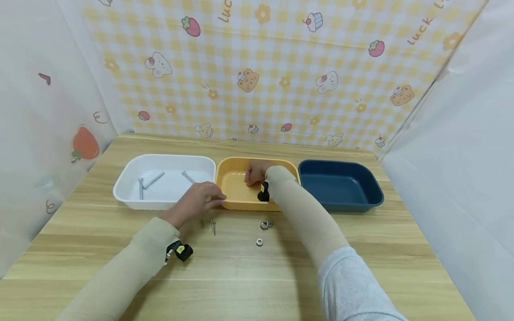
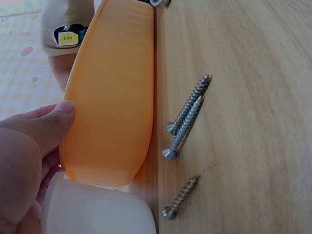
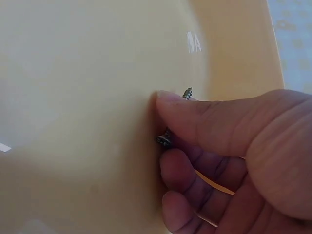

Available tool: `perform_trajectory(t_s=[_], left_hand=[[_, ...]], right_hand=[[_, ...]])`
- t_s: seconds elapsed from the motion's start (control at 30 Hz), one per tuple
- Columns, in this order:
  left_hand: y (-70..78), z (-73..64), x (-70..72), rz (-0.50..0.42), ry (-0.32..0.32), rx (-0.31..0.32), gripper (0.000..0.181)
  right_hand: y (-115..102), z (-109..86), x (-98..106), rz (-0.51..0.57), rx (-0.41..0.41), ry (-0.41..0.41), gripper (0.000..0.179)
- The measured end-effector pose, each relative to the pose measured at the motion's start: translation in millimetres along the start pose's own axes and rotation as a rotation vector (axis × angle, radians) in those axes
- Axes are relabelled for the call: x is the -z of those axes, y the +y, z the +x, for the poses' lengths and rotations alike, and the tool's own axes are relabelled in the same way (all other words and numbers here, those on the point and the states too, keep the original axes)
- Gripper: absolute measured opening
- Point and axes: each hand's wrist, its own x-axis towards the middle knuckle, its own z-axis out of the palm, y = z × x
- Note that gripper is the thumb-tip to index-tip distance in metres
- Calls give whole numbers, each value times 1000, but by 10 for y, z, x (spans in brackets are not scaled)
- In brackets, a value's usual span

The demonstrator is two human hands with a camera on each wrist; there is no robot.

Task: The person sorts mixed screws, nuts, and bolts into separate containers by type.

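Observation:
My right hand (image 1: 256, 172) is down inside the yellow tray (image 1: 234, 185), thumb and fingers pinching a small screw (image 3: 164, 141) low over the tray floor. The screw's head and threaded tip show on either side of the thumb. My left hand (image 1: 196, 200) grips the near left corner of that tray, its thumb on the outer wall and its fingers behind the rim. Beside it stands the white tray (image 1: 134, 204). On the table in front lie a pair of screws (image 2: 184, 131) side by side and a shorter screw (image 2: 180, 197).
Several long bolts (image 1: 154, 180) lie in the white tray. To the right stands a dark blue tray (image 1: 341, 189). A large nut (image 1: 264, 224) with a smaller one beside it, and another nut (image 1: 259, 242), lie before the yellow tray. A patterned cloth (image 1: 285, 107) hangs behind.

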Motion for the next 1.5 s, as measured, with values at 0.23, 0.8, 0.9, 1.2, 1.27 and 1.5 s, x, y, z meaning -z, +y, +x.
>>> perform_trajectory(t_s=[0.23,0.8,0.9,1.2,1.27,1.5], left_hand=[[-5,8,-24,2,18,-19,7],[-16,-23,-51,24,3,1,6],[-18,-13,-38,26,4,5,5],[-27,5,1,-28,-13,-4,9],[-17,11,21,-37,-24,3,9],[0,30,71,-61,-42,57,10]], right_hand=[[30,30,-8,14,-7,8,11],[-102,-270,230,-29,129,18,17],[-147,-334,239,-39,165,17,17],[-267,-576,143,-29,259,4,13],[-278,-622,106,-14,285,-9,12],[-292,-736,-64,-1,410,-12,10]])
